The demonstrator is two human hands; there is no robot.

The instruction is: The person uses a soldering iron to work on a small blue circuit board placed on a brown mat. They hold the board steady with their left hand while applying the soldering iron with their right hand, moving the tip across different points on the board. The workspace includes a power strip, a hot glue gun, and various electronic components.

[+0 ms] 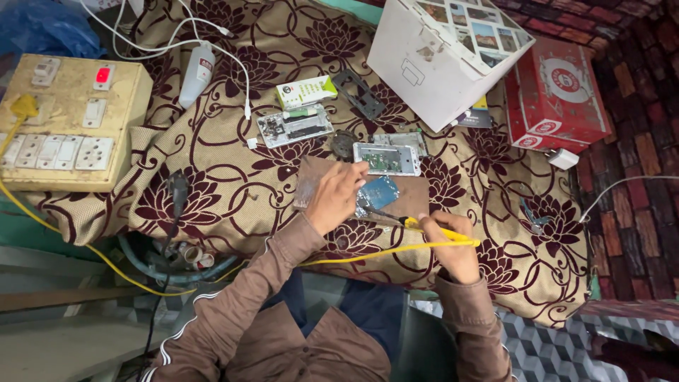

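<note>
Hands worked close together near the front edge of the desk, which was draped in a beige cloth (233,184) patterned with maroon flowers. The left hand (338,198) pressed down on a small blue circuit board (380,191), its fingers (356,172) curled over the board's left side and holding it steady on a brown work mat (417,194). The right hand (456,247) held a yellow-handled soldering iron (431,230), fingers closed around the handle, with the metal tip pointing left and ending at the lower edge of the circuit board. A yellow cord (368,253) ran from the iron along the front edge of the desk.

Just behind the board lay an opened white phone body (387,158), and further back another opened phone frame (294,126) beside a small green and white packet (305,91). A cream-coloured switchboard (67,113) with sockets and a lit red switch sat at the left edge. A white box (442,53) and a red box (559,92) stood towards the back right corner.
</note>
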